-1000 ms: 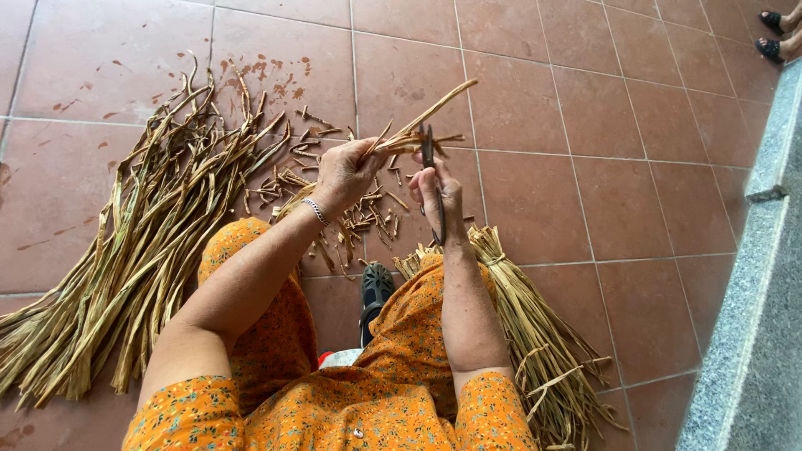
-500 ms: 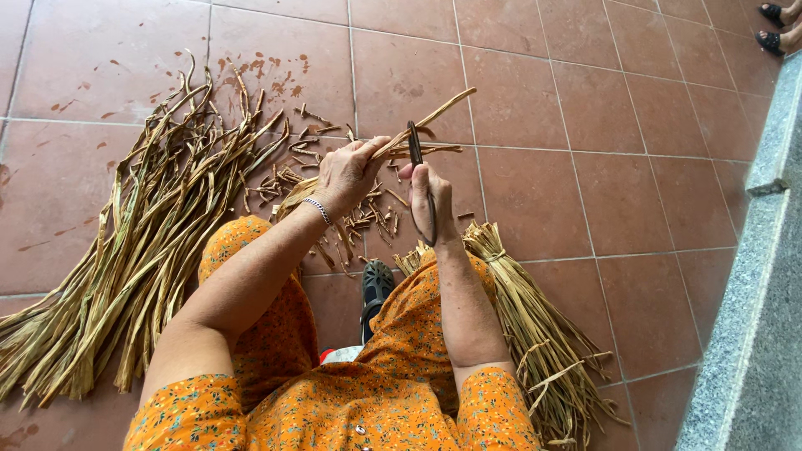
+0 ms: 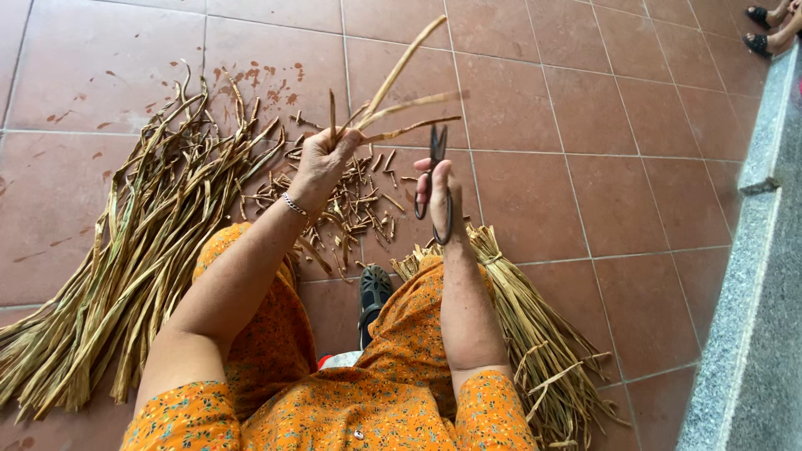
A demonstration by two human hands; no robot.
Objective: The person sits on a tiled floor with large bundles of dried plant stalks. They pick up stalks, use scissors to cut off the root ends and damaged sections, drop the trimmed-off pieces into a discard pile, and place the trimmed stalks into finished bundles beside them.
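My left hand grips a few dried, tan plant stalks that fan up and to the right. A thin bracelet circles that wrist. My right hand holds small black snips, their blades pointing up just right of the stalks and apart from them. Below both hands lie several short cut stalk pieces on the red tile floor. My lap is covered by an orange flowered garment.
A long loose pile of dried stalks stretches along my left side. A tied bundle of stalks lies by my right leg. A black sandal shows between my knees. A grey stone kerb runs down the right; another person's sandalled feet are at top right.
Both hands have risen slightly and drawn apart. The snips now stand upright beside the stalks, and the held stalks tilt more steeply upward.
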